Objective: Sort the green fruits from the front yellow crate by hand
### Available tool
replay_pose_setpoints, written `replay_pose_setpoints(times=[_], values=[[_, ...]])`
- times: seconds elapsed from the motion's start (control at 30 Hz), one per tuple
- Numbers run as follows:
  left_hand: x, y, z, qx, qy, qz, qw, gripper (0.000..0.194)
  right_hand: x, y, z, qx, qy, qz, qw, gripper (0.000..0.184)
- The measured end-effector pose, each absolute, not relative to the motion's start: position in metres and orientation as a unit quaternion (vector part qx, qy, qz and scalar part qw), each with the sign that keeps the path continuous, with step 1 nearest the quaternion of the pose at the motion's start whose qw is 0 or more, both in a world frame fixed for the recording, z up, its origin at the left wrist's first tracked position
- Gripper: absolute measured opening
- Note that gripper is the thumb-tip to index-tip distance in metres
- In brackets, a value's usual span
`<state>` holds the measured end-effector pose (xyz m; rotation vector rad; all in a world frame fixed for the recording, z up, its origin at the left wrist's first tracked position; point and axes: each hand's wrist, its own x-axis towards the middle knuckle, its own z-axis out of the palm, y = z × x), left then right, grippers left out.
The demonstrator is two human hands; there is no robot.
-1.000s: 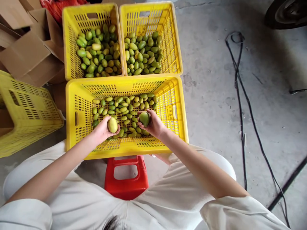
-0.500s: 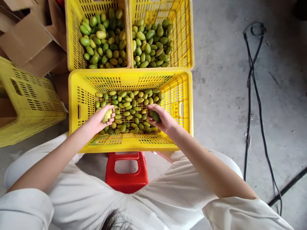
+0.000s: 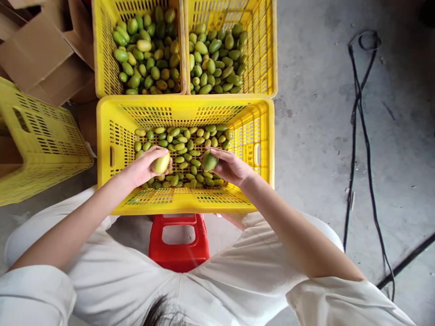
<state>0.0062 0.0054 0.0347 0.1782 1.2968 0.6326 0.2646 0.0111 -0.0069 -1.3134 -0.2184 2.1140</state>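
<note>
My left hand [image 3: 149, 166] is closed around a pale yellow-green oval fruit [image 3: 161, 164], which looks like a small mango. Opposite it, my right hand [image 3: 228, 165] grips a darker green oval fruit [image 3: 210, 160] between thumb and fingers. Both hands are over a yellow plastic crate [image 3: 185, 209], apart from each other, with the held fruits facing inward. Many smaller green and yellowish fruits [image 3: 180, 147] lie spread on the crate's slotted floor below. My hands hide some of them.
Two more yellow crates stand against the far side, the left one [image 3: 102, 54] and right one [image 3: 272, 54] holding larger green fruits. Another crate [image 3: 50, 136] and cardboard boxes [image 3: 37, 54] are at left. A red stool [image 3: 179, 258] sits below; a black cable [image 3: 356, 104] lies on the floor.
Both hands have turned, so the two held fruits show more fully. My left hand has shifted slightly right, and the fruit in my right hand has moved a little left.
</note>
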Motion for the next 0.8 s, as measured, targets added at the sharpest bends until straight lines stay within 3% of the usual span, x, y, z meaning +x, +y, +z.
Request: replay_pose_setpoints(times=[0.23, 0.5, 0.63, 0.73, 0.8], values=[[0.005, 0.009, 0.033, 0.095, 0.631, 0.276, 0.718, 0.013, 0.262, 0.01, -0.012, -0.493, 0.043, 0.791, 0.359, 0.016], [0.014, 0.017, 0.041, -0.004, 0.62, 0.305, 0.723, 0.038, 0.266, 0.011, -0.017, -0.5, 0.052, 0.81, 0.304, 0.021], [0.02, 0.019, 0.043, -0.001, 0.609, 0.331, 0.721, 0.026, 0.263, 0.011, -0.016, -0.506, -0.013, 0.795, 0.334, 0.006], [0.02, 0.017, 0.038, 0.048, 0.594, 0.326, 0.734, 0.01, 0.26, 0.012, -0.012, -0.495, -0.04, 0.797, 0.343, 0.019], [0.018, 0.014, 0.035, 0.083, 0.575, 0.317, 0.75, 0.012, 0.26, 0.012, -0.011, -0.493, -0.044, 0.8, 0.339, 0.023]])
